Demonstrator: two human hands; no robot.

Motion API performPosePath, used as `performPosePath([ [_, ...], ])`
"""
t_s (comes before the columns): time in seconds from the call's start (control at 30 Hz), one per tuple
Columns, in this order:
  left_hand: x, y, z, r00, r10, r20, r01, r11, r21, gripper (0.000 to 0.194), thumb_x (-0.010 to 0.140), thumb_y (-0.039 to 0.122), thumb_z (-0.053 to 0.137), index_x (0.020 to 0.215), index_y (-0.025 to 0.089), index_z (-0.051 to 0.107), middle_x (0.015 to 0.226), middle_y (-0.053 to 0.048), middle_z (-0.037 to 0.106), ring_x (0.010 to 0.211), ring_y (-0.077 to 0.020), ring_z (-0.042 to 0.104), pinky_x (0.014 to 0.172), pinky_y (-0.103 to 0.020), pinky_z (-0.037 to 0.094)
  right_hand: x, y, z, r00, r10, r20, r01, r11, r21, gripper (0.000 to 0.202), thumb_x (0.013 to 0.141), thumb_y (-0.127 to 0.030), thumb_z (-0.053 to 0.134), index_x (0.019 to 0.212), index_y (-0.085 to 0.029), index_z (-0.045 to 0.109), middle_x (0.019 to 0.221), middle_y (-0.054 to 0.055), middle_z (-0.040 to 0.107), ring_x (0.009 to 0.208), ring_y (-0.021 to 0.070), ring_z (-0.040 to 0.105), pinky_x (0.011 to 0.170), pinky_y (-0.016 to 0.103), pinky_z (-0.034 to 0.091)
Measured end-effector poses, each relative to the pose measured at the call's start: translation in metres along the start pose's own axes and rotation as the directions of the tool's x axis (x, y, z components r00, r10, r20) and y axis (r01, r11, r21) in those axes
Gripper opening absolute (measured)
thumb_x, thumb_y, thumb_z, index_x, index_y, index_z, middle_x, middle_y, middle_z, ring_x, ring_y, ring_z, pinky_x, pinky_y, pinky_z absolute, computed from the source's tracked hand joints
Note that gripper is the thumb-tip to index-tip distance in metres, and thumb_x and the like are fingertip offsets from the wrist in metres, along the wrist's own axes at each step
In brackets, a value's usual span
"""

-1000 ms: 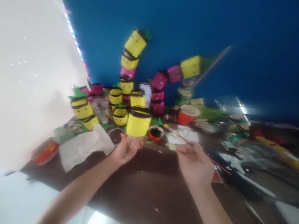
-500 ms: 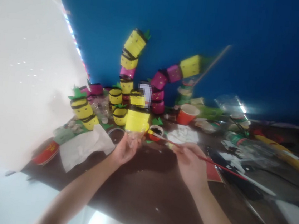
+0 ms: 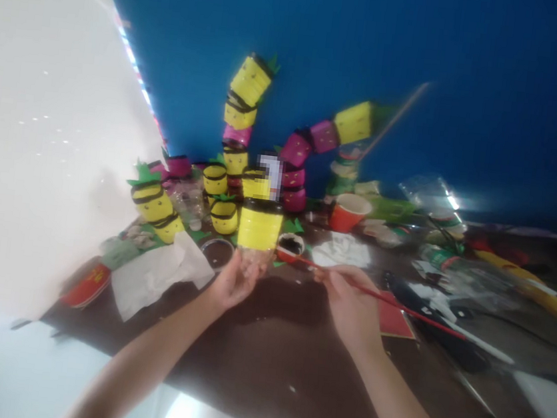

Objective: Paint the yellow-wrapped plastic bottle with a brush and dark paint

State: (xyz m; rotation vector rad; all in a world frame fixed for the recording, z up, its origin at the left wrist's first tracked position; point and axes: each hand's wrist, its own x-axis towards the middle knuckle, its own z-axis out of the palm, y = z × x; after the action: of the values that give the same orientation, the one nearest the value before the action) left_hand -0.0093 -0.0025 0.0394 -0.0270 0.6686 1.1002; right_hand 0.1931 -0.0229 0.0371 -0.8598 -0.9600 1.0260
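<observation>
My left hand (image 3: 237, 283) is closed around the clear lower part of a plastic cup (image 3: 259, 228), painted yellow with a black band at its top. The cup is held upright above the table. A long red paintbrush (image 3: 398, 304) lies across my right hand (image 3: 352, 304), pinched between thumb and fingers, its tip end close to the cup's right side. Just behind that tip stands a small pot of dark paint (image 3: 291, 245). Whether the bristles touch the cup is too blurred to tell.
Several yellow and magenta decorated cups, some stacked like this column (image 3: 239, 124), stand at the back by the blue wall (image 3: 428, 38). Around lie a white paper sheet (image 3: 157, 276), a crumpled tissue (image 3: 344, 251), a red paper cup (image 3: 349, 214) and clear plastic bottles on the right.
The yellow cup in my left hand has shifted slightly right and turned a little. My right hand has moved slightly left, and the brush tip no longer looks yellow.
</observation>
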Motion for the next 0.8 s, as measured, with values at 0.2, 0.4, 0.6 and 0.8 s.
performPosePath([
  [0.2,-0.002,-0.002,0.005,0.998,0.044,0.035,-0.043,0.999,-0.015,0.051,0.096,0.039,0.029,0.136,0.010,0.039,0.097,-0.013,0.067,0.063,-0.0077,0.062,0.060,-0.012,0.053,0.002,-0.005,-0.002,0.999,-0.012,-0.037,0.015,0.996,0.090,0.009,0.067,-0.029,0.076,0.067,-0.024,0.068,0.065,-0.002,0.068,0.062,0.0116,0.065,0.065,0.025,0.053],
  [0.4,0.004,-0.006,-0.002,0.993,0.102,0.054,-0.103,0.995,0.008,0.048,0.096,0.032,0.033,0.139,0.012,0.037,0.098,-0.011,0.068,0.071,-0.0098,0.066,0.068,-0.015,0.054,-0.005,-0.005,0.003,0.999,0.034,0.039,-0.036,0.998,0.043,0.009,0.068,-0.029,0.076,0.069,-0.024,0.068,0.066,-0.001,0.070,0.061,0.0141,0.066,0.065,0.029,0.055],
  [0.6,0.005,-0.004,-0.006,0.995,0.074,0.072,-0.075,0.997,0.006,0.051,0.095,0.033,0.038,0.141,0.011,0.033,0.110,-0.015,0.066,0.073,-0.0102,0.066,0.068,-0.015,0.053,-0.002,-0.002,-0.004,0.997,-0.036,-0.070,0.032,0.998,-0.058,0.004,0.072,-0.025,0.072,0.073,-0.023,0.068,0.069,-0.001,0.070,0.067,0.0136,0.066,0.070,0.028,0.053],
  [0.8,0.007,-0.009,-0.006,0.984,0.153,0.092,-0.155,0.988,0.011,0.050,0.096,0.029,0.033,0.143,0.013,0.029,0.108,-0.012,0.067,0.077,-0.0121,0.067,0.081,-0.023,0.053,-0.004,-0.005,0.001,1.000,0.004,0.018,-0.005,0.998,0.060,0.007,0.068,-0.027,0.075,0.069,-0.024,0.068,0.065,-0.002,0.069,0.060,0.0132,0.065,0.065,0.029,0.054],
])
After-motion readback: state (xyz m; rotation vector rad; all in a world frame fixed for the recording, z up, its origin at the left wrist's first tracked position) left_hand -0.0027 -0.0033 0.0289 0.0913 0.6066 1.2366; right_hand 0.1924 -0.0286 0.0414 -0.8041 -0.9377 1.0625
